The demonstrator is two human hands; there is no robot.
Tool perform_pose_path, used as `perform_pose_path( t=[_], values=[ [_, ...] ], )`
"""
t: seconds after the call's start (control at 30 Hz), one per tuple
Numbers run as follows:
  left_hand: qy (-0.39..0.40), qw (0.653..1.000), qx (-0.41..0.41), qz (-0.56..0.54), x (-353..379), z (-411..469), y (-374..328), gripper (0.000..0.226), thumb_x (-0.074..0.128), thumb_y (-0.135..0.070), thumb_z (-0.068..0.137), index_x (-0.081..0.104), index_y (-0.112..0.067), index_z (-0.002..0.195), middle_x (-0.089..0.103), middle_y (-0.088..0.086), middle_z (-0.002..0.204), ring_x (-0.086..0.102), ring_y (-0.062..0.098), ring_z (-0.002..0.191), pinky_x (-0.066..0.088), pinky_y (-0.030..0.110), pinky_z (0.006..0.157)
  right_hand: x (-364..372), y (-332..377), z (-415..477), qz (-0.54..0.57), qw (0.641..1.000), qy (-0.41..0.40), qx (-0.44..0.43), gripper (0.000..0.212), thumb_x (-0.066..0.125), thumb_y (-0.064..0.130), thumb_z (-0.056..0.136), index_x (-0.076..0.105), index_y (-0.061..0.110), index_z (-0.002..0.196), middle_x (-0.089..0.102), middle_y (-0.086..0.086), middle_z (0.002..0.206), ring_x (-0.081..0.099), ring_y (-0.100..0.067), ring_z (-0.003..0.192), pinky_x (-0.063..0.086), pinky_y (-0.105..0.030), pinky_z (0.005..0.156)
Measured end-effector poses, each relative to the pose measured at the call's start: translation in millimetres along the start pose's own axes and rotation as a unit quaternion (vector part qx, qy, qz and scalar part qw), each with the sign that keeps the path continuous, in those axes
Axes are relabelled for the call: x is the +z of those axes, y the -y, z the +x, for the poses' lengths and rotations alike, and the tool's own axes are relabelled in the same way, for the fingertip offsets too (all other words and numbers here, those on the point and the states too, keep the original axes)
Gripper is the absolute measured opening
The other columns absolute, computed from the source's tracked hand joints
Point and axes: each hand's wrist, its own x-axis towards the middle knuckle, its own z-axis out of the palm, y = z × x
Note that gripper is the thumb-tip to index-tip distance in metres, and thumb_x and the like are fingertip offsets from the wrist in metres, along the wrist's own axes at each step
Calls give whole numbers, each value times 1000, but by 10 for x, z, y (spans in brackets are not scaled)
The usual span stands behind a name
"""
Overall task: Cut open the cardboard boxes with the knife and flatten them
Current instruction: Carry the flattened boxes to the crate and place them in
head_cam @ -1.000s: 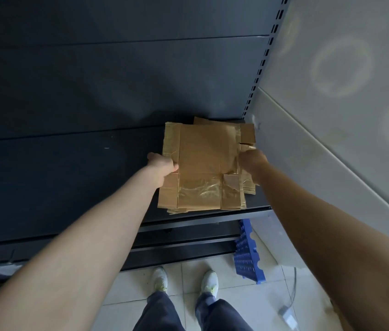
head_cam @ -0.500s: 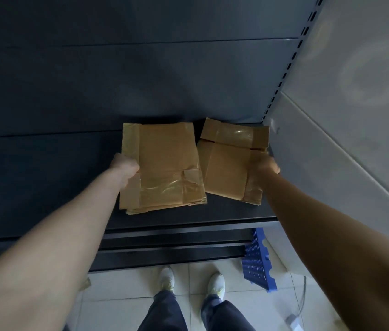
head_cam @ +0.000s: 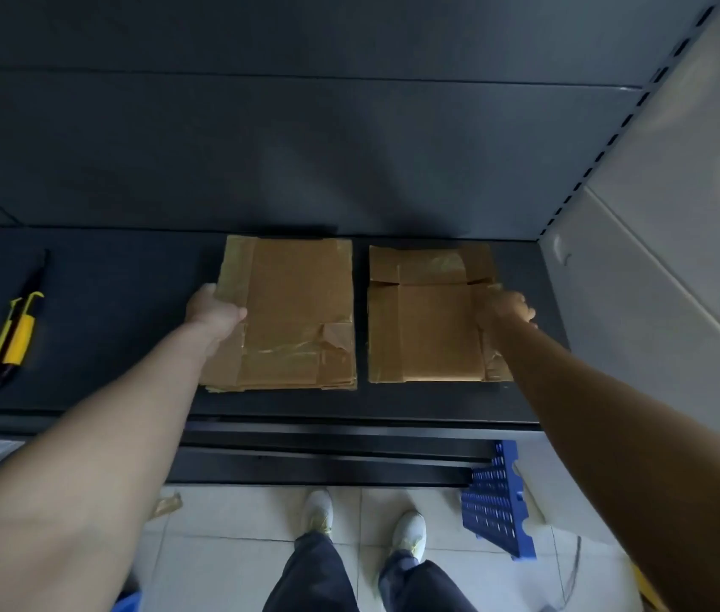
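Two flattened, taped cardboard boxes lie side by side on a dark shelf (head_cam: 106, 311). My left hand (head_cam: 215, 310) grips the left edge of the left stack of cardboard (head_cam: 296, 315). My right hand (head_cam: 507, 309) holds the right edge of the right flattened box (head_cam: 428, 320). A narrow gap separates the two. A yellow and black utility knife (head_cam: 11, 340) lies on the shelf far to the left, away from both hands.
The shelf's dark back panel (head_cam: 305, 148) rises behind the boxes and a grey side wall (head_cam: 658, 240) stands at the right. Below, on the tiled floor (head_cam: 234, 563), are my feet, a blue plastic crate (head_cam: 497, 501) and a scrap of tape (head_cam: 166, 505).
The cardboard was one stack held in both hands. My left hand drew the top part leftward and my right hand kept the other to the right; both now lie flat, squared up.
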Motion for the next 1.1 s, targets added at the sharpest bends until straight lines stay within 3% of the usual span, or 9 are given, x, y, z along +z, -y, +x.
perform_pose_path(
  t=[0.1, 0.2, 0.3, 0.4, 0.6, 0.7, 0.77, 0.93, 1.1],
  values=[
    [30, 999, 15, -11, -3, 30, 40, 65, 62, -11, 91, 29, -13, 148, 44, 9, 143, 47, 28, 124, 42, 40, 100, 93, 127, -152, -22, 1000, 15, -10, 61, 47, 27, 98, 22, 0, 146, 29, -15, 147, 26, -32, 135, 23, -40, 111],
    [92, 996, 3, 8, -60, 121, 62, 80, 77, -27, 78, 34, -16, 145, 45, 7, 143, 48, 28, 124, 42, 47, 102, 183, 165, -205, -69, 997, 34, -14, 92, 66, 43, 85, 13, 2, 148, 28, -17, 148, 25, -33, 136, 23, -42, 110],
    [109, 989, -7, 99, -57, 134, 78, 100, 85, -36, 68, 28, -16, 147, 34, 8, 150, 38, 28, 134, 36, 48, 108, 271, 174, -248, -99, 995, 25, -20, 106, 72, 52, 76, 11, 3, 148, 27, -19, 147, 25, -34, 136, 26, -44, 108],
    [73, 976, -8, 207, 37, 111, 79, 98, 80, -33, 75, 20, -13, 150, 18, 14, 153, 27, 32, 138, 31, 46, 111, 336, 175, -264, -115, 993, 2, -31, 107, 73, 56, 73, 16, 4, 146, 31, -18, 144, 27, -33, 133, 28, -44, 105],
    [40, 974, -61, 216, 150, 172, -25, 111, 84, -25, 70, 9, 0, 149, 28, 23, 148, 37, 36, 133, 38, 41, 106, 349, 201, -279, -128, 992, -17, 7, 109, 76, 58, 69, 19, 2, 144, 30, -21, 140, 29, -33, 129, 31, -40, 102],
    [51, 981, -59, 179, 134, 240, 15, 97, 86, -24, 67, 31, 1, 143, 43, 20, 140, 46, 34, 126, 43, 41, 103, 315, 189, -252, -121, 992, -9, 23, 110, 77, 57, 68, 21, 1, 145, 29, -23, 142, 30, -37, 131, 27, -44, 108],
    [63, 985, -51, 151, 110, 241, 50, 87, 85, -25, 68, 39, -1, 138, 46, 18, 138, 49, 33, 123, 44, 40, 102, 293, 173, -254, -112, 994, -10, 19, 108, 79, 54, 68, 23, 1, 144, 30, -24, 143, 30, -39, 133, 24, -46, 110],
    [84, 993, 9, 83, 65, 220, 112, 81, 76, -22, 80, 28, -11, 144, 37, 11, 146, 40, 32, 132, 37, 45, 106, 249, 108, -271, 31, 999, -28, 17, 77, 71, 31, 84, 29, -1, 140, 37, -20, 142, 40, -36, 129, 34, -45, 108],
    [94, 995, 30, -6, -104, 200, 73, 61, 73, -23, 83, 40, -15, 134, 51, 8, 133, 50, 29, 120, 42, 49, 101, 85, 17, -476, 89, 994, -66, -13, 46, 60, 24, 90, 46, 1, 127, 57, -17, 123, 57, -35, 112, 47, -39, 86]
  ],
)
